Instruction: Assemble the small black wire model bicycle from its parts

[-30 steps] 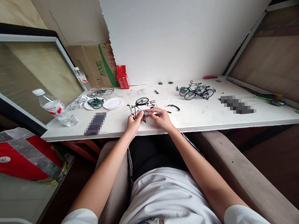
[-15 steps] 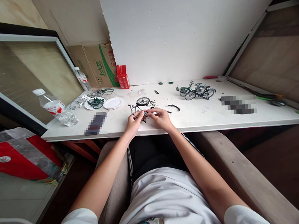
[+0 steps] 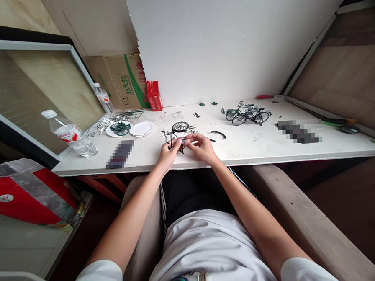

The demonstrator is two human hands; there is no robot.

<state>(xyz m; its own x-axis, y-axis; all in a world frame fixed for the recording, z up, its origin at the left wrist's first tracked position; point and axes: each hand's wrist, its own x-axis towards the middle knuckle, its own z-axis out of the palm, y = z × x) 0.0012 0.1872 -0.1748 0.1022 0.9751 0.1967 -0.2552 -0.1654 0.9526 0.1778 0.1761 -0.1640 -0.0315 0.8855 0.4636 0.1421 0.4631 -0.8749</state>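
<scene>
A small black model bicycle [image 3: 176,133], partly built with one wheel on, stands on the white table [image 3: 257,147] near its front edge. My left hand [image 3: 167,153] pinches its frame from the left. My right hand [image 3: 201,146] meets it from the right, fingertips on a small silver part at the crank. A loose curved black mudguard [image 3: 218,133] lies just right of my right hand. Several small parts lie around the model.
Two finished model bicycles [image 3: 247,113] stand at the back right. White paper plates [image 3: 142,129] and a green model bicycle [image 3: 120,127] lie at the left, beside a water bottle [image 3: 70,134]. A red carton [image 3: 154,96] and a cardboard box [image 3: 121,81] stand against the wall.
Both hands stay on the model and have shifted only slightly; the fingers of my right hand have moved a little at the crank.
</scene>
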